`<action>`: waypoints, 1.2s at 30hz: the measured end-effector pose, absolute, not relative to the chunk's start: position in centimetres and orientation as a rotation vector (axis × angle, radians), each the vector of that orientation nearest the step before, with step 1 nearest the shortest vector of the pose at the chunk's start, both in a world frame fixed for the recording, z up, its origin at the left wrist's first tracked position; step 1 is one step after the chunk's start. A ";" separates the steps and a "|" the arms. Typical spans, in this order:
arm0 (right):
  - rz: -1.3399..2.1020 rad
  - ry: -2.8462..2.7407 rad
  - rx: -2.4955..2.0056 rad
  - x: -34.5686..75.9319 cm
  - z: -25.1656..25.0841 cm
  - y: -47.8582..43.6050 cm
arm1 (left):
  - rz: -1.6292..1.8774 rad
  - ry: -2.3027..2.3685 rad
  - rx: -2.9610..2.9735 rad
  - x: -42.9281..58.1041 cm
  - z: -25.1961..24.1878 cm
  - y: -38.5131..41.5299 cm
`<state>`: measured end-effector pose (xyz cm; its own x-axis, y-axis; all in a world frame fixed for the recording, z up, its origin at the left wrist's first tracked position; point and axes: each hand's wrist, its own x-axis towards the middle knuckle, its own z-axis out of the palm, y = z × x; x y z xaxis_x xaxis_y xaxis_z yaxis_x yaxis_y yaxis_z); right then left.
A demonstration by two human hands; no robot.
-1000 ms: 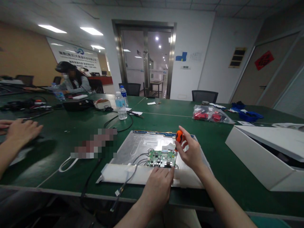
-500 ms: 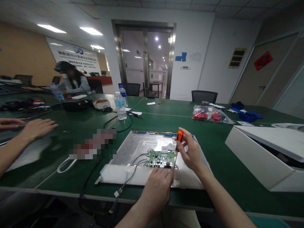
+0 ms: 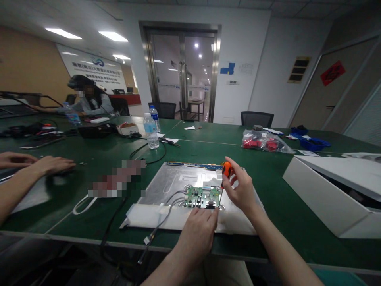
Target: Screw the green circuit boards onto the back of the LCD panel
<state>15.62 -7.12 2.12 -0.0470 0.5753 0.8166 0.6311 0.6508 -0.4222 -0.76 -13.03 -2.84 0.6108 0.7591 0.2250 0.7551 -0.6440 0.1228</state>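
Right hand (image 3: 239, 190) grips orange screwdriver (image 3: 226, 171), left hand (image 3: 199, 232) flat against circuit board (image 3: 202, 197) (label (image 3: 188, 177) unreadable).

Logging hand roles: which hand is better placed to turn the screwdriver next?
Right. The right hand holds the screwdriver upright at the green board; the left hand rests at the board's near edge.

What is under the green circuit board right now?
Under the circuit board is a silver metal panel, resting on the green table. The left hand touches its near edge, the right hand's screwdriver its right end. The panel directly beneath is hidden.
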 end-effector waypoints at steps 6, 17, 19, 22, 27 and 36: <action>0.034 -1.673 -0.977 15.7 1.6 -6.9 | 0.434 1.317 2.822 -0.8 -3.3 -13.0; -0.023 -1.644 -0.966 15.8 1.9 -7.1 | 0.445 1.316 2.824 -0.8 -3.2 -13.0; -0.035 -1.647 -0.946 15.8 1.9 -7.1 | 0.439 1.314 2.828 -0.8 -3.2 -13.0; -0.097 -1.673 -0.917 15.9 2.1 -7.1 | 0.451 1.314 2.830 -0.8 -3.2 -13.0; -0.145 -1.715 -0.931 15.7 2.2 -7.0 | 0.474 1.303 2.828 -0.8 -3.2 -13.0; 0.027 -1.621 -0.918 15.5 1.9 -7.1 | 0.423 1.311 2.801 -0.8 -2.9 -13.0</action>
